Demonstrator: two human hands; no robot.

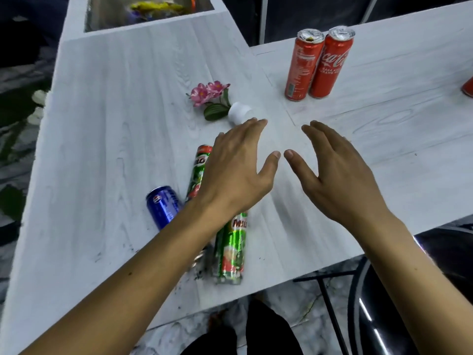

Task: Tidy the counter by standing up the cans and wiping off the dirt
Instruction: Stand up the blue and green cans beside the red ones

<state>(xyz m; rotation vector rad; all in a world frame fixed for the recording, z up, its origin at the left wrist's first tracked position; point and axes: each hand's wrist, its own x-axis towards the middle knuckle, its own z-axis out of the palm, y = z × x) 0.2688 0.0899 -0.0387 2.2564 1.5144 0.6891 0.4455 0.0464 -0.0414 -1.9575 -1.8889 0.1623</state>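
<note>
Two red cola cans point(318, 64) stand upright side by side at the back right of the white counter point(115, 111). Two green Milo cans lie on their sides: one point(198, 171) partly under my left hand, another point(230, 248) near the front edge. A blue can point(162, 206) lies tipped to their left. Dark dirt specks point(199, 271) lie beside the nearer green can. My left hand point(238, 167) hovers open above the green cans. My right hand point(332, 170) hovers open over bare counter, holding nothing.
A small white pot with pink flowers point(217, 102) lies tipped over behind my left hand. A sink point(143, 11) with yellow items is at the back left. Part of another red can point(468, 85) shows at the right edge. A dark chair point(396, 290) stands below the counter's front edge.
</note>
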